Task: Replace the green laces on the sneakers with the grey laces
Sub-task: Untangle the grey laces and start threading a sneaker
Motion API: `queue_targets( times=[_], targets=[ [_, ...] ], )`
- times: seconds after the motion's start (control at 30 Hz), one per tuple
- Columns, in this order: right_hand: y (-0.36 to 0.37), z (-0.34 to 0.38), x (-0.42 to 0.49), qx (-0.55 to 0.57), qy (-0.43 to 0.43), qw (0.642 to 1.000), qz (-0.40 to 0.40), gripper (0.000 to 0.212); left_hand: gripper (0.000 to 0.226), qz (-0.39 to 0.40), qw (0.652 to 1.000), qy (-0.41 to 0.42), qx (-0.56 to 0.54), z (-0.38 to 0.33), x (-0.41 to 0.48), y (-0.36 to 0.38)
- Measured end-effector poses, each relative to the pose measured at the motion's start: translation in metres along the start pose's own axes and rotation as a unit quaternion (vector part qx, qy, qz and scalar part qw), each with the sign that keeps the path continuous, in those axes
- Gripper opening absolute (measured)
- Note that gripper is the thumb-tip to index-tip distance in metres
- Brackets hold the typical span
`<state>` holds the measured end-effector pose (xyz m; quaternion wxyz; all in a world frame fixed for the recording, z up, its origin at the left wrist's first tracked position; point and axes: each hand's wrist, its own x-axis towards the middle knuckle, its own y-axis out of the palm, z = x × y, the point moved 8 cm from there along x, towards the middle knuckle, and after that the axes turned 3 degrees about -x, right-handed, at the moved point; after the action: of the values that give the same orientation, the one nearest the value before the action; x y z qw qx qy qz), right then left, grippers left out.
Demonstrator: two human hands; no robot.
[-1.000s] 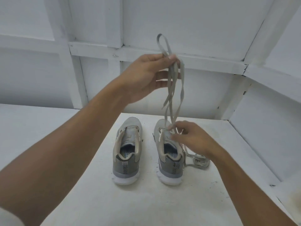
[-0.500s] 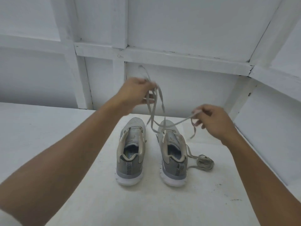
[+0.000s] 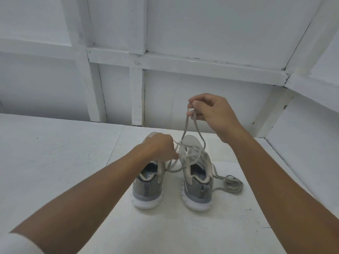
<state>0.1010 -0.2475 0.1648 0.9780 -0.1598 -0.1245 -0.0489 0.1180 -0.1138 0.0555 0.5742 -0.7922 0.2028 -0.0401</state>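
We log one white table [image 3: 55, 162], lower frame. Two grey sneakers at frame centre, heels toward us: left sneaker [image 3: 148, 187], right sneaker [image 3: 198, 186]. Two hands: right hand [image 3: 211, 110] raised above right sneaker, pinching loop of pale lace [image 3: 185, 129]; left hand [image 3: 157, 145] over left sneaker, fingers curled round same lace. One coiled lace [image 3: 233, 186] on table, just right of right sneaker.

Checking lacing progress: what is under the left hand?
The left sneaker: its toe tip and heel show, but the left hand covers its eyelets, so lacing there cannot be seen. The hand pinches a lace that runs up to the right hand.
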Motion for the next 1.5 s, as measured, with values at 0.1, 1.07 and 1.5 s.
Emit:
queue_targets(
  times=[0.1,1.07,1.5],
  targets=[
    [0.005,0.007,0.004,0.004,-0.014,1.0,0.009,0.012,0.039,0.039,0.998,0.039,0.004,-0.002,-0.003,-0.009],
    [0.049,-0.046,0.017,-0.043,0.039,0.998,0.028,0.016,0.017,-0.196,0.929,-0.012,-0.313,0.113,-0.053,-0.096],
    [0.069,-0.11,0.0,-0.434,0.086,0.866,0.235,0.043,0.009,-0.139,0.939,0.062,-0.309,0.044,-0.038,-0.1]
  ],
)
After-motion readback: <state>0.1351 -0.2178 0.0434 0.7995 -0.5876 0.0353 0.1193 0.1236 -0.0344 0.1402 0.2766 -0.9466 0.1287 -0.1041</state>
